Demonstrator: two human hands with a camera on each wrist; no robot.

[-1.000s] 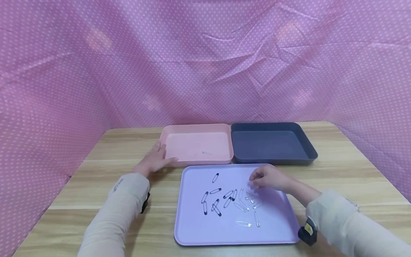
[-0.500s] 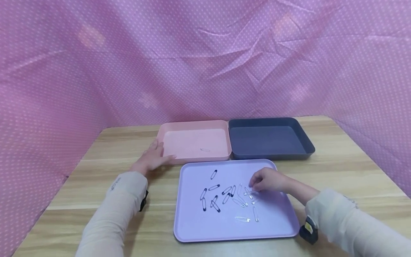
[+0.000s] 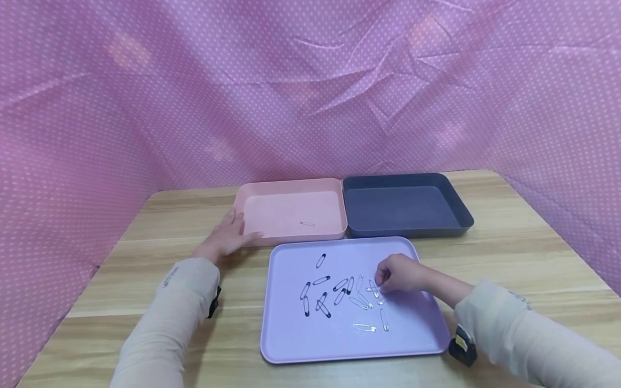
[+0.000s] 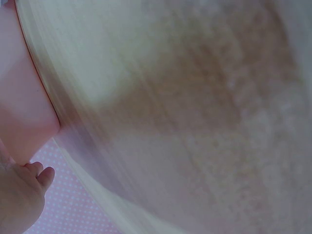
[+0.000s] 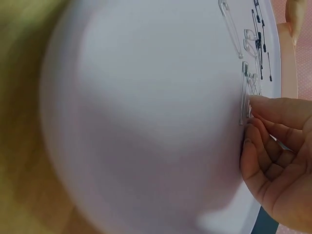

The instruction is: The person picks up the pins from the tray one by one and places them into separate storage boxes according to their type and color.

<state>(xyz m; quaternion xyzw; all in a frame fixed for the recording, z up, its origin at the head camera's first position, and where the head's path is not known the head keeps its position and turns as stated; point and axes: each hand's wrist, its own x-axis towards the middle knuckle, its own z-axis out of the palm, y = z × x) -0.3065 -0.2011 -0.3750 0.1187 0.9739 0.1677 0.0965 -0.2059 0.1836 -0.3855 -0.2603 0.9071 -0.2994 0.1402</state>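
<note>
My right hand (image 3: 400, 274) is low over the right part of the lavender tray (image 3: 310, 342), among several silver safety pins (image 3: 365, 327). In the right wrist view, its thumb and forefinger pinch the end of a silver safety pin (image 5: 249, 92), the other fingers curled below. Several black safety pins (image 3: 321, 261) lie across the left and middle of the same tray. My left hand (image 3: 227, 235) rests with spread fingers on the near left corner of the pink tray (image 3: 271, 215). One silver safety pin lies inside the pink tray.
A dark blue-grey tray (image 3: 402, 207) stands right beside the pink one, both behind the lavender tray. All three are on a wood-grain table (image 3: 514, 253). Pink dotted cloth (image 3: 242, 97) hangs behind and at the sides.
My right hand has come down and slightly left onto the silver safety pins. The left hand stays on the pink tray. The whole head view has shifted slightly.
</note>
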